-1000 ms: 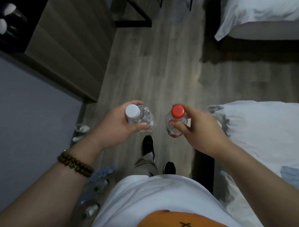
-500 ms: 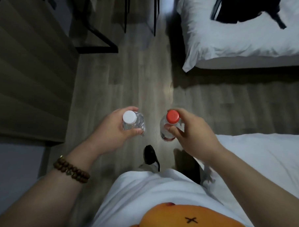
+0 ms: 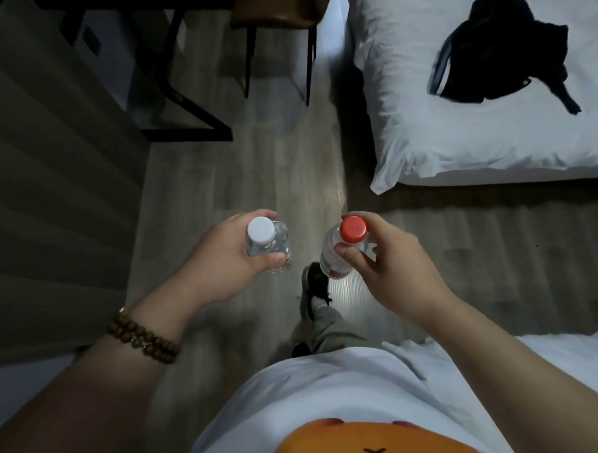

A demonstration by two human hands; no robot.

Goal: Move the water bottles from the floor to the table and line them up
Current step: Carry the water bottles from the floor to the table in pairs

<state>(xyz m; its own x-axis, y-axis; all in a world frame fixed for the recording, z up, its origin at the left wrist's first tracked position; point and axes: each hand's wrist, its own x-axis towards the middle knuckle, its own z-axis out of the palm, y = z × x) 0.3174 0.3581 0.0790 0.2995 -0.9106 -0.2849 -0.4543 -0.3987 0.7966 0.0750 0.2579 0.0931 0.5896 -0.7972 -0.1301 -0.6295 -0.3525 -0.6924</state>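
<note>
in the middle of the frame the left hand (image 3: 220, 262) is wrapped tight round a clear plastic water bottle with a white cap (image 3: 268, 242), and just to the right of it the right hand (image 3: 395, 271) pinches a clear plastic water bottle with a red cap (image 3: 333, 257) near its top. both bottles are up in the air over the grey wood floor (image 3: 259, 163), not touching, caps up. a brown bead bracelet (image 3: 142, 336) sits on the left wrist, and a white bed (image 3: 466, 124) with a black bag (image 3: 500, 53) on it fills the upper right.
</note>
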